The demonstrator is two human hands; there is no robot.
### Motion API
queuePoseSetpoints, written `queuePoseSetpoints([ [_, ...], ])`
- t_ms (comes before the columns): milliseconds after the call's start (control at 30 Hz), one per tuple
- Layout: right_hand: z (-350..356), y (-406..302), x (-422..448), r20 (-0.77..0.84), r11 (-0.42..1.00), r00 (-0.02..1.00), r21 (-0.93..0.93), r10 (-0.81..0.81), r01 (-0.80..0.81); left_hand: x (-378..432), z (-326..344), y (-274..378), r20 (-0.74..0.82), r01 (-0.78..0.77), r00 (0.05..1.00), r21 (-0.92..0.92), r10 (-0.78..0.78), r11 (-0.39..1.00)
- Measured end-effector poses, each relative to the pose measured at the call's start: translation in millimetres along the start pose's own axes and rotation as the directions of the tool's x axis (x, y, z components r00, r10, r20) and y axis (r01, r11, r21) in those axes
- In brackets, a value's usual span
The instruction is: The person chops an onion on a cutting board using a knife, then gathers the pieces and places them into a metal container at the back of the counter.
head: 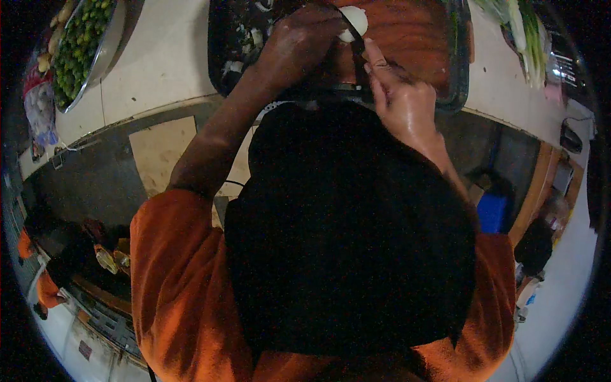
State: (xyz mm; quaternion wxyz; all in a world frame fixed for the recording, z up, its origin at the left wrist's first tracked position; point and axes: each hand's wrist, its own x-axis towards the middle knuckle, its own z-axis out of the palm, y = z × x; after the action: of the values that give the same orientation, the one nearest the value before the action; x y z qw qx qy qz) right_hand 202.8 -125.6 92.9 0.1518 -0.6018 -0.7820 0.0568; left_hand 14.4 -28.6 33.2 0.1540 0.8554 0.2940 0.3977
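Note:
A pale, rounded vegetable piece (357, 20), which looks like a peeled onion, lies on a reddish-brown cutting board (410, 33). My left hand (305, 40) grips it from the left, its fingertips dark and hard to make out. In my right hand (403, 98) is a knife (352, 27), the index finger stretched along toward the blade. The dark blade crosses the front of the pale piece. Under the board sits a black tray (459, 90), with whitish scraps (250, 40) in its left part, beside my left hand.
At the left on the pale countertop (157, 67), a metal bowl (102, 62) holds many small green fruits (83, 47). A bagged pale item (40, 102) lies beyond it. Spring onions (530, 43) lie to the right. Below the counter's edge stands a blue container (491, 212).

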Motion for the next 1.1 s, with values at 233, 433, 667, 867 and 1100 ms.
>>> queuePoseSetpoints([
  [233,18.3,2.3,13.2,-0.061,0.993,0.995,-0.091,-0.084,0.078,9.5,-8.6,14.6,0.009,-0.020,1.000,0.015,0.020,1.000],
  [433,18.9,4.3,-5.5,-0.030,0.993,0.998,-0.105,-0.062,0.059,4.2,-1.5,4.2,-0.050,-0.015,0.999,-0.129,0.008,0.991],
  [667,22.5,7.2,-4.7,-0.044,0.998,0.998,-0.046,-0.043,0.041,-2.2,4.3,-0.4,0.032,-0.173,0.985,0.148,0.171,0.974],
  [867,15.5,10.5,8.4,-0.034,0.997,0.997,0.043,-0.068,0.069,4.6,-1.5,9.3,-0.025,-0.053,0.998,-0.145,0.050,0.988],
  [1100,-9.6,9.1,4.6,0.062,0.974,0.991,-0.185,-0.119,0.129,0.1,4.4,7.1,0.002,-0.068,0.998,0.040,0.068,0.997],
])
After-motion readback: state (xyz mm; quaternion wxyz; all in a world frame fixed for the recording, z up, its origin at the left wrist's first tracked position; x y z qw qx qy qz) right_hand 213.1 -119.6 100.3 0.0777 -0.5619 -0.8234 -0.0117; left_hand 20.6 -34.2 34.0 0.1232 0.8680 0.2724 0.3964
